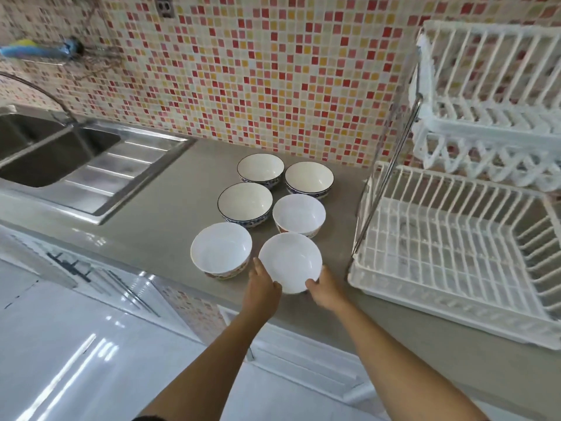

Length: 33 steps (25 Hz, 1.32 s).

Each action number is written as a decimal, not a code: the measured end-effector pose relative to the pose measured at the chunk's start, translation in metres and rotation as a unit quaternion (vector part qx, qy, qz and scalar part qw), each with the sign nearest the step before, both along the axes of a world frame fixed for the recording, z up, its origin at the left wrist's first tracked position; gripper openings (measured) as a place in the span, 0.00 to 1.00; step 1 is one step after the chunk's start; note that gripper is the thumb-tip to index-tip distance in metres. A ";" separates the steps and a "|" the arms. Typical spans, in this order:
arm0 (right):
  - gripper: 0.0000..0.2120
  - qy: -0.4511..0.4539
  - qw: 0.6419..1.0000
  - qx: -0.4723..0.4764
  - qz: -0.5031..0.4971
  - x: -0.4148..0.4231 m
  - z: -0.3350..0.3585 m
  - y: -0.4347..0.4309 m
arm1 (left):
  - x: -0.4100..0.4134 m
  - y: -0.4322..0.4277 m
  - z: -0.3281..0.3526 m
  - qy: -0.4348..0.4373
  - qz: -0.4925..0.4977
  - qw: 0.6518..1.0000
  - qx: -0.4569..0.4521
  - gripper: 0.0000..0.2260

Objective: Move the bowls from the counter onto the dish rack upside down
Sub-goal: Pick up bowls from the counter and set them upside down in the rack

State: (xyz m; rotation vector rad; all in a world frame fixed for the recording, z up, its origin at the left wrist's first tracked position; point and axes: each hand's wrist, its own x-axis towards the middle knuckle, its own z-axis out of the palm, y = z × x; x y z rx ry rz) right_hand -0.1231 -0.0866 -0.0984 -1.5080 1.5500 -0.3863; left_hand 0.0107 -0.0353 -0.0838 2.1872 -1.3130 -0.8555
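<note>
1. Six bowls sitting on the grey surface (170,208), mouths up, in a loose two-column cluster between sink (45,153) and dish rack (455,253).
2. Nearest bowl (290,261) being flanked by both hands: left hand (262,287) curling around its left-near rim, right hand (324,288) curling around its right-near rim. Fingers partly wrapped and touching the wall, neither flat nor fisted; hard to tell whether it is lifting off yet or only being gripped.
3. Bowl lying straight ahead of both hands, roughly centred between them; neither hand clearly nearer.
4. Round bowl, so no long axis in plan; its axis standing vertical, opening facing up. Flipping over needed before placing, judging by the task.
5. Rack sitting to the right of the bowl, lower tray nearest, apparently empty; upper tier (485,86) further back and higher.
6. Key relation: target lying rightward, so probably travelling right while rolling the mouth downward; right hand on the rack side.
7. Risk: neighbouring white bowl (221,249) sitting just beside on the left, another white bowl (299,214) just behind; clipping possible while lifting.
</note>
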 end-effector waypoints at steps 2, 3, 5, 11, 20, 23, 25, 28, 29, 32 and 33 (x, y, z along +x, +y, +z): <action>0.23 0.004 1.000 -0.016 0.003 -0.007 0.004 0.008 | 0.002 0.001 0.000 -0.002 -0.010 1.000 0.000 0.34; 0.23 0.009 0.999 -0.030 0.011 -0.010 0.009 0.013 | 0.006 0.001 0.001 -0.007 -0.018 1.000 -0.004 0.34; 0.25 0.011 0.997 -0.072 0.026 -0.017 0.019 0.023 | 0.012 0.001 0.011 -0.034 -0.043 0.998 -0.028 0.31; 0.29 -0.036 0.959 -0.279 -0.024 -0.013 0.092 0.030 | 0.034 -0.005 0.096 -0.010 -0.065 0.981 -0.183 0.21; 0.39 -0.199 0.839 -0.501 -0.073 -0.038 0.280 0.044 | -0.011 -0.014 0.259 0.105 -0.140 0.847 -0.501 0.15; 0.32 -0.192 0.822 -0.533 -0.052 -0.074 0.321 0.038 | -0.038 -0.036 0.287 0.173 -0.168 0.829 -0.504 0.17; 0.30 -0.169 0.832 -0.527 -0.032 -0.103 0.341 0.027 | -0.053 -0.055 0.304 0.202 -0.209 0.823 -0.489 0.23; 0.45 -0.187 0.862 -0.471 0.005 -0.156 0.366 0.005 | -0.081 -0.080 0.335 0.198 -0.283 0.817 -0.462 0.29; 0.50 -0.176 0.875 -0.450 0.013 -0.172 0.374 -0.002 | -0.091 -0.087 0.344 0.195 -0.310 0.815 -0.449 0.29; 0.53 -0.101 0.906 -0.411 0.012 -0.212 0.387 -0.023 | -0.122 -0.115 0.359 0.151 -0.363 0.830 -0.396 0.35; 0.54 -0.069 0.912 -0.404 0.001 -0.221 0.388 -0.031 | -0.130 -0.127 0.361 0.115 -0.377 0.839 -0.376 0.39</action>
